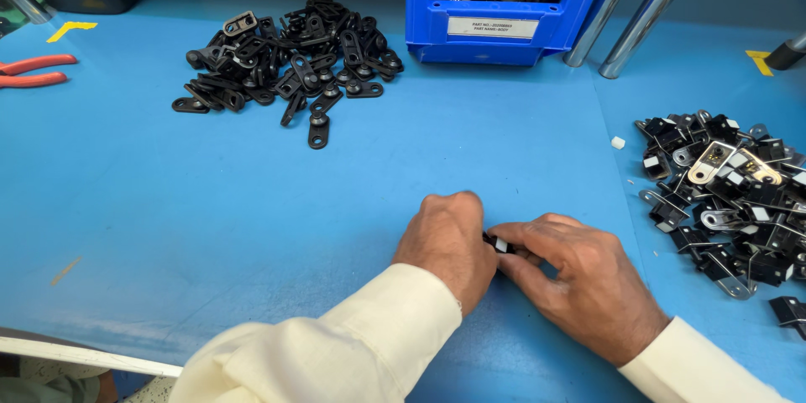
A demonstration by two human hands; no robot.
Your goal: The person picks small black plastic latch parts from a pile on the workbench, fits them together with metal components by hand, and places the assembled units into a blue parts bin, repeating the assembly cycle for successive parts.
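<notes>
held part: small black part with a white patch (499, 243), sitting pinched between the two hands just above the blue worktop (252, 201), near its front edge.
left hand (447, 239): fingers curling shut around the part's left end; most of the part is hidden under the knuckles.
right hand (579, 273): fingertips (514, 235) closing on the part's right end, thumb tucked underneath.
direction: part is lying directly between the fingertips of both hands, touching both; neither hand is nearer.
long axis: probably running left-right across the gap between the hands, but too little is showing to be sure.
left pile: heap of flat black metal brackets with round eyelets (290, 63), lying well apart, far-left of the hands.
right pile: heap of black and silver clip assemblies with white tabs (726, 193), lying near the right hand, closer than the left pile.
bin: blue plastic bin filled with black parts (504, 8), standing at the far edge, straight ahead of the hands.
other: red-handled pliers (34, 70) at the far left; small white scrap (618, 143) beside the right pile; two slanted metal tubes (638, 8) right of the bin.
obstruction: nothing is sitting between the hands and either pile.
</notes>
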